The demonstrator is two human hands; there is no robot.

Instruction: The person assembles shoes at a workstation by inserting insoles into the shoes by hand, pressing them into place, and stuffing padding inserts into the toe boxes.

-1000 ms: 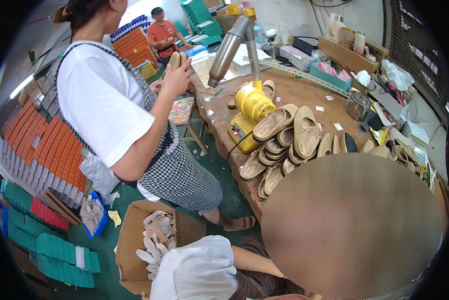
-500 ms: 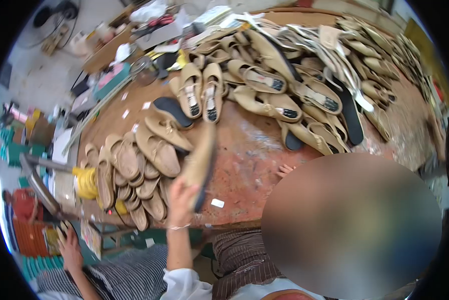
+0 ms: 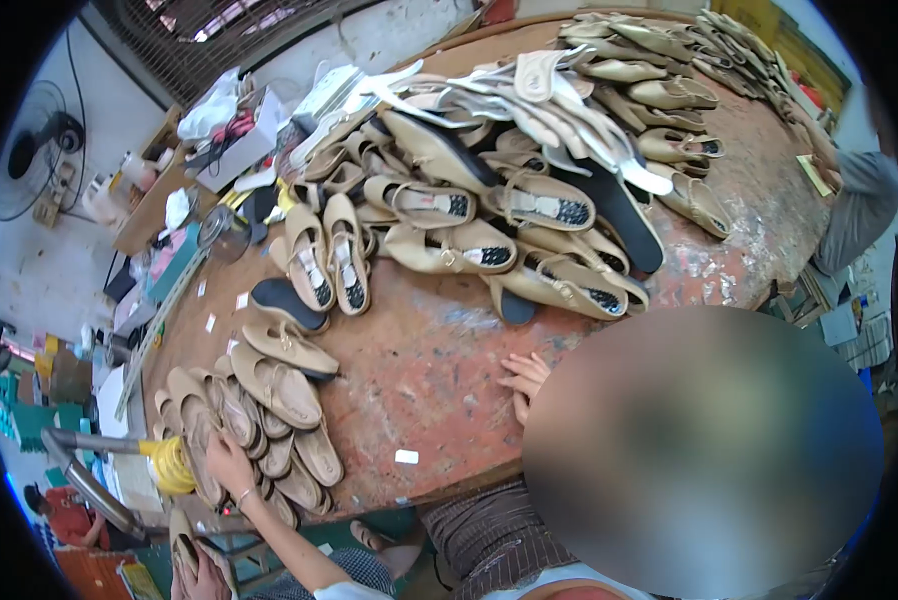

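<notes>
Amid a pile of tan flat shoes (image 3: 274,390) at the table's left, my left hand (image 3: 231,465), with a bracelet at the wrist, is closed on a tan strap shoe (image 3: 201,430). Its fingertips are at the shoe's opening. My right hand (image 3: 525,382) lies on the red-brown tabletop with fingers spread and nothing under them that I can see; a large blur hides its wrist and arm. Left of it lies a small white label (image 3: 406,457). A pair of tan shoes (image 3: 326,255) stands farther back, beside a larger heap of shoes (image 3: 449,245).
White insoles (image 3: 549,95) lie across the back heap. A yellow coil (image 3: 172,465) and metal pipe (image 3: 94,440) border the table's left. A co-worker's hands (image 3: 204,575) hold a shoe at bottom left. Another person's grey sleeve (image 3: 862,195) reaches in at right.
My left hand has carried the shoe leftward from the table's front middle to the shoe pile. My right hand still rests on the table, showing more now. The view has shifted.
</notes>
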